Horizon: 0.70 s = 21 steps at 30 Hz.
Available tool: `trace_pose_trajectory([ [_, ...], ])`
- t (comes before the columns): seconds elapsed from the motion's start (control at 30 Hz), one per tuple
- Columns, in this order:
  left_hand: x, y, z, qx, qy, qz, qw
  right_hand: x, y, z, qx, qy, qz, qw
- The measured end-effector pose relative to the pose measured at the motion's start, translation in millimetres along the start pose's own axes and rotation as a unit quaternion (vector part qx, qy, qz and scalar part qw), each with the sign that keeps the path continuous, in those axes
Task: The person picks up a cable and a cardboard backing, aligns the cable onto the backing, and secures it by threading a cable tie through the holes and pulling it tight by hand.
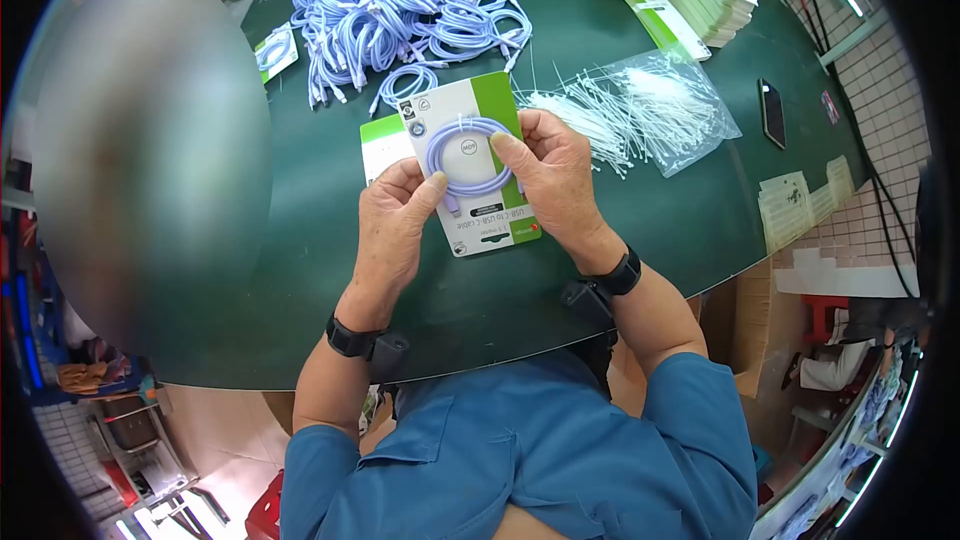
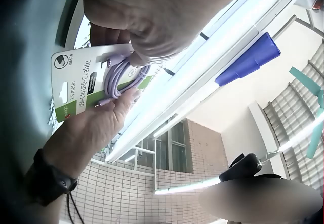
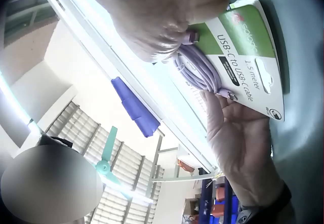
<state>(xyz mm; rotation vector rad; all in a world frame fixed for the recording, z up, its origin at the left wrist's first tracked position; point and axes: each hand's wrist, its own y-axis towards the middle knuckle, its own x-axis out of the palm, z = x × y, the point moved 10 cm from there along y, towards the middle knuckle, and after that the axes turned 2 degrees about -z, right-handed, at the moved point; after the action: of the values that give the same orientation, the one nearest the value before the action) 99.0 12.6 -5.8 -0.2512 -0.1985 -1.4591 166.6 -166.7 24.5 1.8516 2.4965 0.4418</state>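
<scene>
While the left hand (image 1: 392, 220) and right hand (image 1: 560, 175) pinch the card's (image 1: 468, 168) opposite long edges, the coiled cable (image 1: 475, 189) lies on the card's face, between both grips.

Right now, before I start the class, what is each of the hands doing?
Left hand: closed, holding one edge of the card, thumb on the cable.
Right hand: closed, holding the opposite edge, thumb also on the cable.
</scene>
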Motion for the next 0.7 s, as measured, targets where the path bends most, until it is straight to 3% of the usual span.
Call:
trace_pose_trajectory([
  [0.1,0.3,4.8,-0.3,0.006,-0.017,-0.017,1.0,4.4,-0.3,6.3,0.06,0.043,-0.022,0.997],
  [0.23,3.8,3.8,-10.5,-0.001,-0.014,-0.002,1.0,-6.6,-2.5,16.8,0.077,0.019,-0.004,0.997],
  [0.33,12.9,0.7,-4.6,0.016,-0.007,-0.013,1.0,-9.7,0.0,6.1,0.045,-0.034,0.012,0.998],
  [0.37,14.6,-2.2,-2.9,0.024,0.017,-0.019,0.999,-11.8,-1.6,11.5,0.077,-0.045,0.005,0.996],
  [0.43,18.1,-8.0,-7.8,0.004,0.022,-0.053,0.998,-11.1,-1.6,14.2,0.039,-0.006,0.034,0.999],
  [0.47,11.4,-10.4,-8.9,0.017,0.035,-0.033,0.999,-9.5,-0.4,16.8,0.031,0.011,0.029,0.999],
  [0.57,9.4,-20.1,-21.2,-0.009,0.053,-0.048,0.997,-4.3,-0.1,22.0,0.02,0.029,0.016,0.999],
  [0.67,10.2,-36.0,-32.3,-0.1,0.081,-0.107,0.986,-6.6,-2.0,20.8,0.009,0.03,0.013,0.999],
  [0.7,5.7,-37.8,-28.8,-0.098,0.081,-0.105,0.986,-2.5,-2.8,17.0,0.001,0.041,-0.013,0.999],
])
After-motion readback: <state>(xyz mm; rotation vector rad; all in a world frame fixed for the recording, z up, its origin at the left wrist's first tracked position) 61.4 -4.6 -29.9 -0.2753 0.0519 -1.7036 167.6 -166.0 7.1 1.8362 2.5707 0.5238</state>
